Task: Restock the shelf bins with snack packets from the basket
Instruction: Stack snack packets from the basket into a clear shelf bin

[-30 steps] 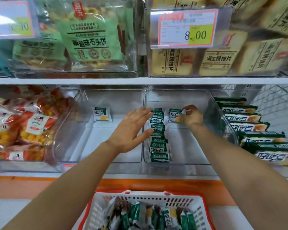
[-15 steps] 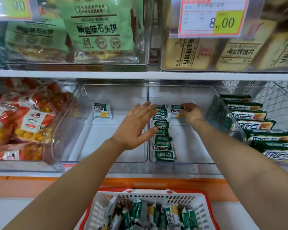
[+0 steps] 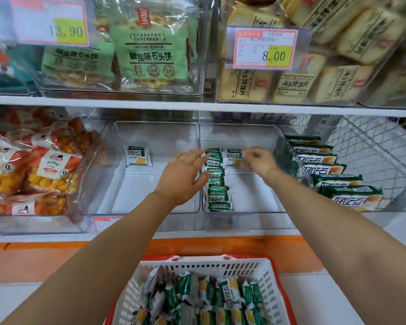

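In clear bin [image 3: 239,134] | left hand [image 3: 183,174] grip flat on packet row [image 3: 217,184] | right hand [image 3: 259,160] grip pinches packet [image 3: 233,156] | basket [image 3: 204,262] below

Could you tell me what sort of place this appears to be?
Most likely a grocery shop's snack aisle: printed price tags clipped to clear shelf bins, bagged snacks stacked on tiered shelves, and a basket of green snack packets below.
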`<state>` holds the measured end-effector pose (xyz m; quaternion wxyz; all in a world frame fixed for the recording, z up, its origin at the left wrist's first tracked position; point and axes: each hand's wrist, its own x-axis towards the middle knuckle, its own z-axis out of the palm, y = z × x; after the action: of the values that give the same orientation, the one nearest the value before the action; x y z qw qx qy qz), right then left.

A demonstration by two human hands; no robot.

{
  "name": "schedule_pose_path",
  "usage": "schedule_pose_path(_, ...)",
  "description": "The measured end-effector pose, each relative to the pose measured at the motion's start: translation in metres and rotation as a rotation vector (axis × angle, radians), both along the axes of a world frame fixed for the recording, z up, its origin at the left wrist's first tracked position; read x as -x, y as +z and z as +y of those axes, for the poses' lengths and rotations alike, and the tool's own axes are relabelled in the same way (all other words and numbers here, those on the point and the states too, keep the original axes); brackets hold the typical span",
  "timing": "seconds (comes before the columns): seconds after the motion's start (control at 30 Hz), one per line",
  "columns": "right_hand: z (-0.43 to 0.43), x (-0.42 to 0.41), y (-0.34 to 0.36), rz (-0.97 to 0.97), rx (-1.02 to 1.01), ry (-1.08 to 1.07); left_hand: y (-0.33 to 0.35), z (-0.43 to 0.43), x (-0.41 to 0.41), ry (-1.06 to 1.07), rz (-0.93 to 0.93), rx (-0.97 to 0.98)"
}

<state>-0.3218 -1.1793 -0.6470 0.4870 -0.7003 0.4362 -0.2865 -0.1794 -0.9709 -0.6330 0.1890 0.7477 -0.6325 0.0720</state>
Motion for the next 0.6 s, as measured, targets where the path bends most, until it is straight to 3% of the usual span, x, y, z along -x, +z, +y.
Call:
schedule_pose_path(0.33,0.107,0.048,0.025,-0.190,-0.008,0.131,-0.009,0.057,0.074,0.080,-0.108,0.044)
schedule_pose_path(0.5,0.167,0.078,0.012,-0.352,0.059,0.169,-0.046,0.096,0.119,0.092,-0.197,-0.052)
schedule_pose_path(0.6,0.195,0.100,-0.011,-0.314,0.119,0.232,-0.075,0.119,0.137,0.078,-0.217,-0.075)
